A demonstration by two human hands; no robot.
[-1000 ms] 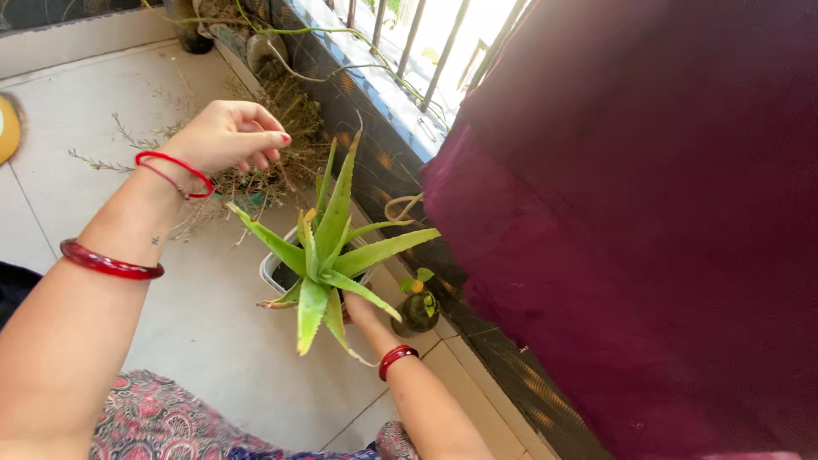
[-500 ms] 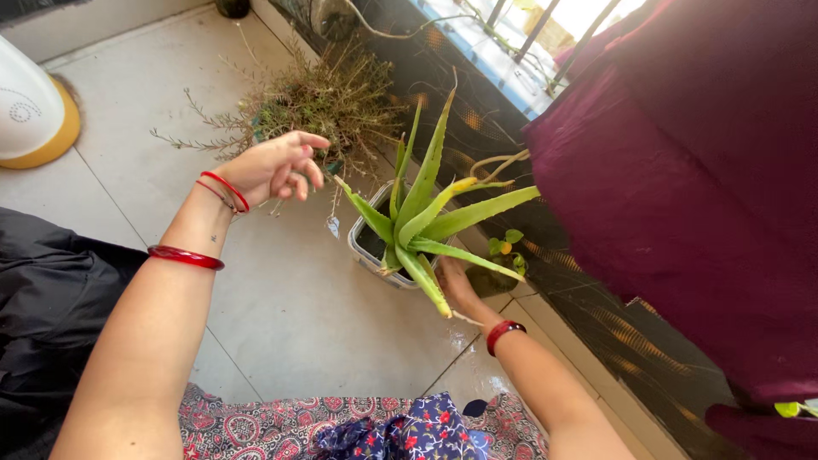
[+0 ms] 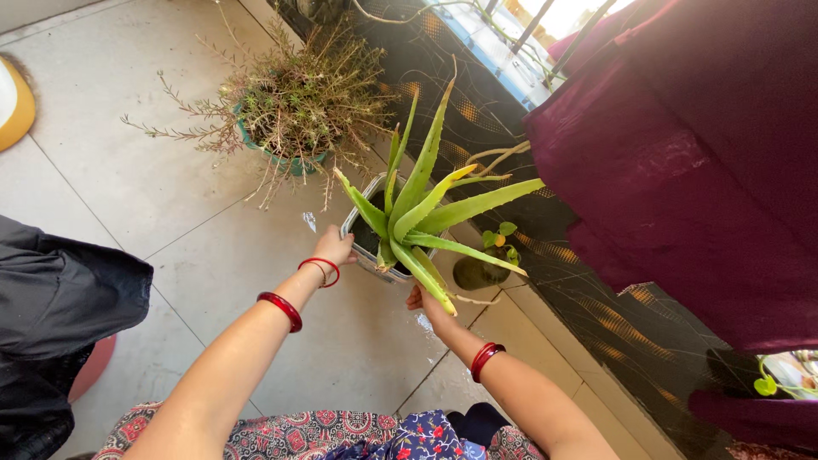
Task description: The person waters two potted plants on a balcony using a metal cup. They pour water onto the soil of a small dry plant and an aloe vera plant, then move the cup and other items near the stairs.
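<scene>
An aloe plant (image 3: 419, 209) with long green leaves grows in a square white pot (image 3: 365, 254) on the tiled floor. My left hand (image 3: 334, 248) grips the pot's left side; red bangles circle that wrist and forearm. My right hand (image 3: 423, 299) holds the pot's near right corner, partly hidden under the drooping leaves, with a red bangle on its wrist.
A dry twiggy plant in a green pot (image 3: 294, 94) stands just behind the aloe. A small dark round pot (image 3: 479, 271) with a seedling sits to the right by the dark patterned wall (image 3: 588, 290). Maroon cloth (image 3: 699, 162) hangs at right. Black fabric (image 3: 60, 298) lies at left.
My left hand came down from the air near the dry plant and took hold of the white pot's left side. The right hand stayed at the pot.
</scene>
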